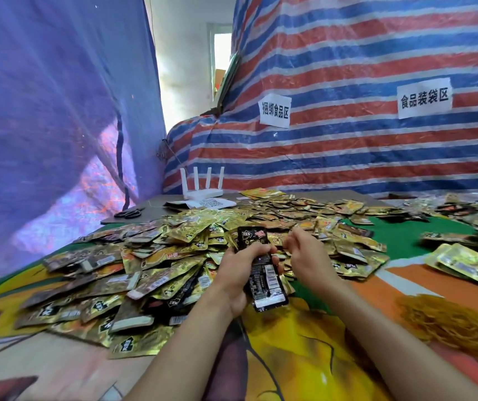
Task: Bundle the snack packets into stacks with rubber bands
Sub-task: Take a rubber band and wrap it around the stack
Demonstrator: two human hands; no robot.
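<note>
The stack of black snack packets (266, 287) is sitting near centre in the left hand (240, 273), whose grip is closing round its middle, with no band showing yet. The right hand (307, 256) is curling just beside it, and I cannot tell whether its grip is pinching anything. Most work is seemingly remaining: loose packets (156, 256) are covering the table (405, 235), with the rubber bands (460, 325) lying near right.

Daylight comes in from a blown-out window (222, 50) at the back and glows through the blue sheet (58, 96) on the left. The gold packets (191, 227) throw sharp glints. Shadows are faint, the wide lens bends the edges, and the lower corners look soft and smeared
</note>
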